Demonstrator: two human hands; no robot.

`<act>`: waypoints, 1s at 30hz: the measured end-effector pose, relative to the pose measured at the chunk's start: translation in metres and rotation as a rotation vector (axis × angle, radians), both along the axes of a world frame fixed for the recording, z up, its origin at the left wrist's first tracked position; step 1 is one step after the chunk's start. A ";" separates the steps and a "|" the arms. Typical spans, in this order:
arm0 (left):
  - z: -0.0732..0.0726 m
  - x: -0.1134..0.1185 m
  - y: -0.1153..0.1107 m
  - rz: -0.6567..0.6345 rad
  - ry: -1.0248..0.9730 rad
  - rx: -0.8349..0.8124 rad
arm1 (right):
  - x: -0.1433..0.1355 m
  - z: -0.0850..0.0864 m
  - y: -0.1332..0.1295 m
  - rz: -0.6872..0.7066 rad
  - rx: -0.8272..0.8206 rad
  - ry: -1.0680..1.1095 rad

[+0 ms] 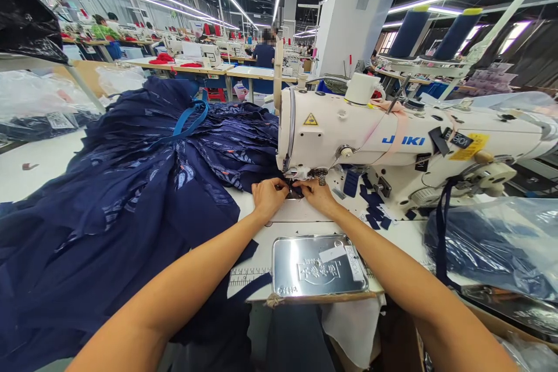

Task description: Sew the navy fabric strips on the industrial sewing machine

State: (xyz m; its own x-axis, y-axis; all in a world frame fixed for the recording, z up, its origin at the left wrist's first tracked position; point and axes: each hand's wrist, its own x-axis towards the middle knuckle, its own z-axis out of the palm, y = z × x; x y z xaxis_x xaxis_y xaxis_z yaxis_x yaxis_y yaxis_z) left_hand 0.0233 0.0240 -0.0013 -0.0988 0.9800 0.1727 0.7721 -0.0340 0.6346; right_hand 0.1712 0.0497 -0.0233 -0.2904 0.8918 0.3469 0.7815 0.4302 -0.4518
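Observation:
Both hands work close together under the needle area of a white sewing machine (331,122). My left hand (270,195) is closed, thumb and forefinger pinched at a small dark piece of fabric (294,190) by the presser foot. From the other side my right hand (317,193) pinches at the same dark fabric. The fingertips hide most of that piece. Left of the machine lies a big heap of navy garments (143,186) with light embroidery, gathered by a blue strap (185,122); its edge reaches close to my left hand.
A shiny metal tin lid (320,267) lies at the table's front edge, over a printed ruler (248,276). Small navy fabric pieces (372,203) are scattered right of the needle. A plastic bag (497,244) of dark cloth stands at right. Thread cones (410,32) rise behind.

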 end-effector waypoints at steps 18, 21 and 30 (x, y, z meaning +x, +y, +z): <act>0.000 -0.001 0.000 -0.013 0.006 -0.013 | 0.001 -0.002 0.001 0.000 0.003 0.023; 0.001 -0.001 0.000 -0.013 0.008 -0.015 | 0.001 -0.004 0.002 0.007 0.004 0.030; 0.002 0.001 -0.001 -0.010 0.034 -0.013 | 0.001 -0.004 0.002 0.017 0.019 0.063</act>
State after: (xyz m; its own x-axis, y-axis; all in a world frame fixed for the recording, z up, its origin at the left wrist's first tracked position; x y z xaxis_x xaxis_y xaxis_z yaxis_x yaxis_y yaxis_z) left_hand 0.0241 0.0233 0.0010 -0.0831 0.9830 0.1635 0.7926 -0.0342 0.6088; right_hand 0.1723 0.0521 -0.0274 -0.2827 0.8798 0.3822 0.7442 0.4525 -0.4913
